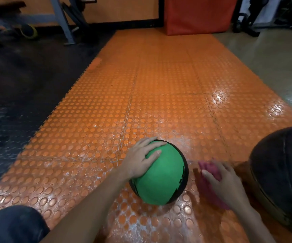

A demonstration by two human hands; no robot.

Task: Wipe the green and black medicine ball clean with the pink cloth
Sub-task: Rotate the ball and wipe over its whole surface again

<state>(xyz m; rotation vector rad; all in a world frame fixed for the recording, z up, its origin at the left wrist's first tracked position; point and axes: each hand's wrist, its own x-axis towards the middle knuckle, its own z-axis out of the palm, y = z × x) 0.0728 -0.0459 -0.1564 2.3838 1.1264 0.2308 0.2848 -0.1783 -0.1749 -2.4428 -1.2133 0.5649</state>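
Orange mat (159, 102), ball (161, 181), right grip (229, 185) holding cloth (210, 170)

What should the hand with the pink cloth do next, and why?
Probably bring the pink cloth in the right hand onto the round green and black medicine ball: it lies beside the ball, not touching, while the left hand rests on top.

Low in the middle of the frame, the green and black rubber medicine ball (159, 174) sits on the orange studded floor mat (159, 95). The left grip (141, 158) rests flat on the ball's upper left, fingers spread. Just to the ball's right, the blurred right grip (224, 183) curls over the crumpled pink cloth (210, 171), clear of the ball. A red padded box (197, 14) stands at upper right.
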